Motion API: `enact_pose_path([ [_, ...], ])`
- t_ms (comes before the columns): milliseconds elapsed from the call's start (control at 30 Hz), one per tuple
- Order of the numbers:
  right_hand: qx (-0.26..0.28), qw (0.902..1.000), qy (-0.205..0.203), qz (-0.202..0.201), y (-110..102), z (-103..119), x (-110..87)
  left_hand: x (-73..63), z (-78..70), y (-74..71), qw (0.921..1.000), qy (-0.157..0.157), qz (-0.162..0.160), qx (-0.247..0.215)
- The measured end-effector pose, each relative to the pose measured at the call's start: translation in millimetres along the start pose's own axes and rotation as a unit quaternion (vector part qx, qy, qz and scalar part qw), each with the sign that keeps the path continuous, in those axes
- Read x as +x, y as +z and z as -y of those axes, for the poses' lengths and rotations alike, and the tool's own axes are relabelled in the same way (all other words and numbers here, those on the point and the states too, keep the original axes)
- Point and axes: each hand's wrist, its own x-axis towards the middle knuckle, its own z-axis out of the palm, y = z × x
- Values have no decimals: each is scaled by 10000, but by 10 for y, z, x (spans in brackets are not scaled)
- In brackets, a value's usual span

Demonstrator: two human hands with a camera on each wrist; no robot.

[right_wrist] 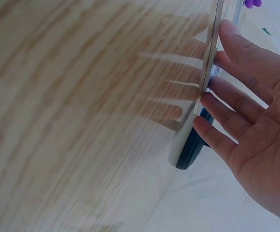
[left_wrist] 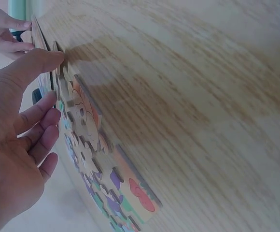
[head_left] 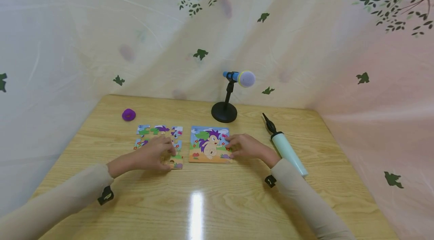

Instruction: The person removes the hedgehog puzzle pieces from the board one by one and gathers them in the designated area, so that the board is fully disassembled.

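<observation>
Loose jigsaw pieces (head_left: 178,160) with a cartoon picture lie spread in a rough square on the table. My left hand (head_left: 152,154) is over their right part. In the left wrist view its thumb (left_wrist: 43,60) and slightly bent fingers reach the edge of the pieces, without closing round one. Beside them lies a flat picture board (head_left: 199,154) showing a purple-haired hedgehog. My right hand (head_left: 248,145) touches the board's right edge with spread fingertips. From the right wrist, the fingers (right_wrist: 227,111) line up along that thin edge.
A blue toy microphone (head_left: 246,78) on a black stand (head_left: 224,112) is behind the board. To the right lies a pale-green hand pump (head_left: 289,153) with a black nozzle. A small purple object (head_left: 129,115) sits at the back left of the wooden table (head_left: 244,210). A patterned curtain hangs behind.
</observation>
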Motion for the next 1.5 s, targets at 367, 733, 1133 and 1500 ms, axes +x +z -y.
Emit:
enact_pose_path([
  [367, 68, 10000, 35, -1, -17, 24, -16, -16, -4, 21, 9998, -187, 56, -82],
  [733, 107, 9999, 128, 41, -16, 25, -16, -20, 51, 38, 9988, -431, 165, -163],
  [1133, 168, 9996, 196, 68, -14, 26, -11, -32, 44, 38, 9990, -384, 73, -234],
  [1500, 123, 9996, 201, 145, -32, 49, -9, -16, 20, 0, 9987, -449, 97, -205],
])
